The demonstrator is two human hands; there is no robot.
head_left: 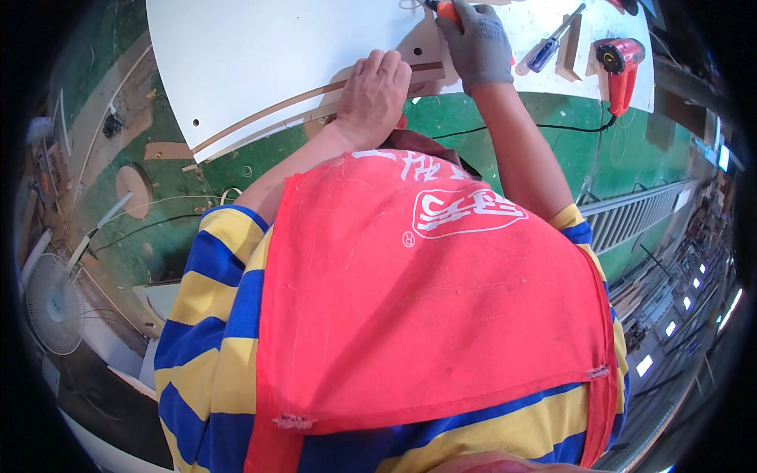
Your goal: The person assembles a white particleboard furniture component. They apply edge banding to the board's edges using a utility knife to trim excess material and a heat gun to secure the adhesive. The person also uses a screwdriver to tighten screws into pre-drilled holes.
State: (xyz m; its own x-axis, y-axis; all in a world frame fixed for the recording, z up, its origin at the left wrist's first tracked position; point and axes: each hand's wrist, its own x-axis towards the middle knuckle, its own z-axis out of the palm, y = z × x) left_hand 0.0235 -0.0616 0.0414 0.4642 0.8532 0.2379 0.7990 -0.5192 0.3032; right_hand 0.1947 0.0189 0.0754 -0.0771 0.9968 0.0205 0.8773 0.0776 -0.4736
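Observation:
My bare left hand (374,93) lies with curled fingers over the near edge of a large white board (300,47). A brown line of bare core runs along that edge, and two dark round holes show in the face. The left thumb is hidden. My right hand (479,46), in a grey glove, is wrapped round an orange-handled tool (448,11) at the board's right end. The tool's working end is cut off by the top of the picture. A thin pale curl (411,4) lies beside it.
Right of the glove lie a screwdriver (544,55) with a clear blue handle and a narrow wooden piece (573,49). A red heat gun (623,75) rests near the right edge, its black cord (552,126) trailing below. A fan (55,303) stands at left; a ladder-like metal rack (643,213) is at right.

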